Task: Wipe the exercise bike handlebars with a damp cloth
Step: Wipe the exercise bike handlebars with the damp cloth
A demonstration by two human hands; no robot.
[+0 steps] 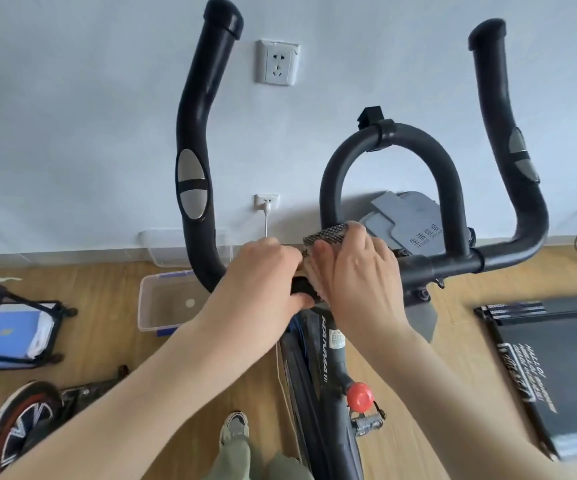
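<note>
The black exercise bike handlebars [193,133] rise in two long horns, left and right, with a round loop [389,140] in the middle. A patterned cloth [326,233] is draped over the centre of the crossbar. My right hand [359,271] lies over the cloth and presses it round the bar. My left hand [266,275] grips the black crossbar just left of the cloth, fingers curled round it. Most of the cloth is hidden under my right hand.
A clear plastic tub [165,303] with water stands on the wood floor under the left horn. A treadmill [550,368] lies at right, a small black cart [10,327] at left. The bike frame with a red knob [359,398] drops below my hands. The wall with a socket [278,62] is close ahead.
</note>
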